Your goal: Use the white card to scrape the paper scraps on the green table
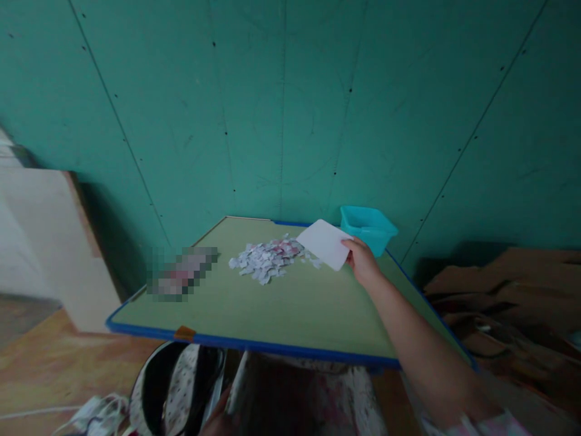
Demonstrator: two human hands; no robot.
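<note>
My right hand (363, 260) is closed on a white card (324, 243) with rounded corners, thumb on its upper face. It holds the card tilted above the table (290, 315), at the right end of a pile of small torn paper pieces (265, 259). The pieces are mostly white, some pinkish. Low in the view, below the table's front edge, part of my left hand (218, 415) shows in shadow beside a pale upright edge. Its fingers are too dark and cut off to make out.
A turquoise plastic basket (368, 229) stands at the table's back right corner. A blurred-out item (184, 274) lies at the left. Flattened cardboard (508, 284) is stacked to the right; a board (43, 242) leans at the left. Under the front edge is a dotted bag (181, 381).
</note>
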